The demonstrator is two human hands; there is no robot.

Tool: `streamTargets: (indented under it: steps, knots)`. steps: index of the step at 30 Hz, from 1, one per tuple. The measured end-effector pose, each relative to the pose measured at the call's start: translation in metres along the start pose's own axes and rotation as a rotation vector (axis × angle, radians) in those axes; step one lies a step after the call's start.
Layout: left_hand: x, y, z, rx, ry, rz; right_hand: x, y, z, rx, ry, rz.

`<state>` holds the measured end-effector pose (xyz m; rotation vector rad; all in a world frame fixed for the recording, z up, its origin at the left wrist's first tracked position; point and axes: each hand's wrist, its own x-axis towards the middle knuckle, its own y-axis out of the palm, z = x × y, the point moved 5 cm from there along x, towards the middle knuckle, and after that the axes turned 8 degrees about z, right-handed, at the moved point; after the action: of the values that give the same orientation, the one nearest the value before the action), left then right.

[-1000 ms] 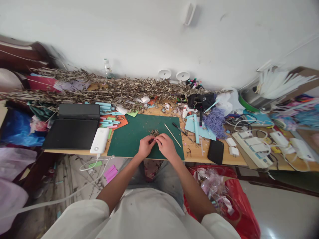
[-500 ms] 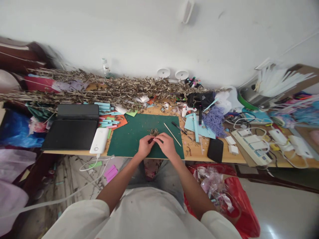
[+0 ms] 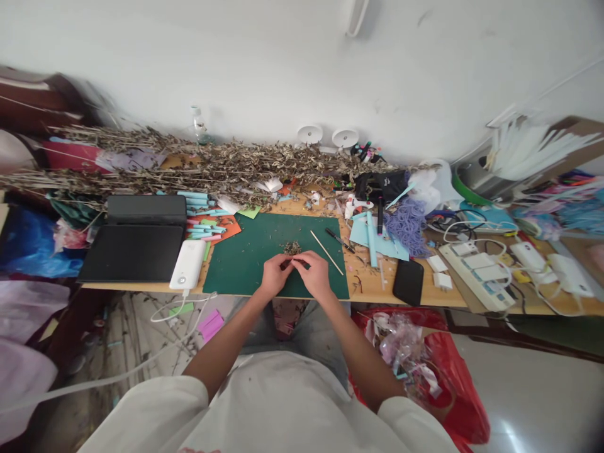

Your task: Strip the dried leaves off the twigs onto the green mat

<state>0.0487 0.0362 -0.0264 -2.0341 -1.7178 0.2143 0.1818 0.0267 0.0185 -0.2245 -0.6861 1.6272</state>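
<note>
The left hand (image 3: 274, 275) and right hand (image 3: 311, 274) meet at the fingertips above the near part of the green mat (image 3: 236, 251); each grip is bent inward, but whether it is clenched on something small or on nothing I cannot tell, as the fingers hide it; the pile of dried plant bits (image 3: 292, 247) lies on the mat just beyond the fingertips. Being loose and light, it could scatter if a knuckle brushed it or a sleeve of air crossed it; anything tiny between the fingers could slip and be lost among the like-coloured crumbs on the mat. The pale stick (image 3: 326, 252) and the dark pen (image 3: 340, 240) lie beside the right hand, and a sideways sweep could roll them. The white cable (image 3: 160, 319) hangs past the front edge near the left forearm; a snag there could drag the power bank (image 3: 187, 264) off the surface (image 3: 431, 297); the phone (image 3: 408, 282), close to that same edge, might fall if knocked by the right elbow swinging forward.
</note>
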Motion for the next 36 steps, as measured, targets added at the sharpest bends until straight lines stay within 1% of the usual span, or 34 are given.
streamTargets:
  steps: [3, 7, 10, 12, 13, 15, 18, 21, 23, 26, 28, 29, 31, 32, 34, 36]
  knots:
    - [0.0, 0.0, -0.002, -0.005, 0.002, 0.012, -0.006, 0.002, 0.002, -0.064, -0.036, -0.036]
    - [0.0, -0.001, -0.004, 0.006, 0.005, 0.004, -0.008, 0.0, 0.005, -0.135, -0.061, -0.021]
    - [-0.001, -0.002, -0.005, 0.0, 0.007, -0.023, 0.0, -0.011, -0.003, -0.105, -0.032, -0.058]
    - [-0.001, -0.003, -0.006, -0.011, 0.006, -0.046, 0.009, -0.016, -0.013, -0.147, 0.013, -0.061]
    - [-0.002, -0.003, -0.007, -0.019, 0.006, -0.059, 0.014, -0.016, -0.019, -0.196, 0.028, -0.034]
    - [-0.003, -0.005, -0.009, -0.039, 0.011, -0.09, 0.022, -0.01, -0.027, -0.305, 0.029, 0.061]
    - [-0.003, -0.011, -0.015, -0.08, 0.037, -0.128, 0.027, 0.003, -0.031, -0.421, 0.0, 0.176]
    - [0.0, -0.021, -0.019, -0.115, 0.045, -0.159, 0.027, 0.008, -0.031, -0.445, -0.004, 0.194]
    - [0.006, -0.028, -0.019, -0.186, 0.018, -0.176, 0.027, 0.005, -0.031, -0.378, 0.001, 0.146]
    - [0.019, -0.037, -0.014, -0.41, -0.05, -0.171, 0.027, -0.004, -0.034, -0.214, 0.019, 0.028]
    - [0.026, -0.042, -0.01, -0.534, -0.085, -0.178, 0.026, -0.008, -0.037, -0.096, 0.065, -0.046]
    - [0.028, -0.044, -0.009, -0.558, -0.093, -0.184, 0.026, -0.01, -0.039, -0.039, 0.095, -0.075]
    - [0.029, -0.047, -0.008, -0.529, -0.101, -0.181, 0.026, -0.012, -0.041, 0.059, 0.143, -0.118]
    - [0.028, -0.048, -0.009, -0.477, -0.101, -0.171, 0.026, -0.012, -0.041, 0.096, 0.156, -0.136]
    - [0.024, -0.047, -0.012, -0.317, -0.085, -0.15, 0.026, -0.012, -0.042, 0.176, 0.173, -0.154]
    - [0.017, -0.039, -0.017, -0.149, -0.037, -0.112, 0.026, -0.012, -0.043, 0.275, 0.197, -0.174]
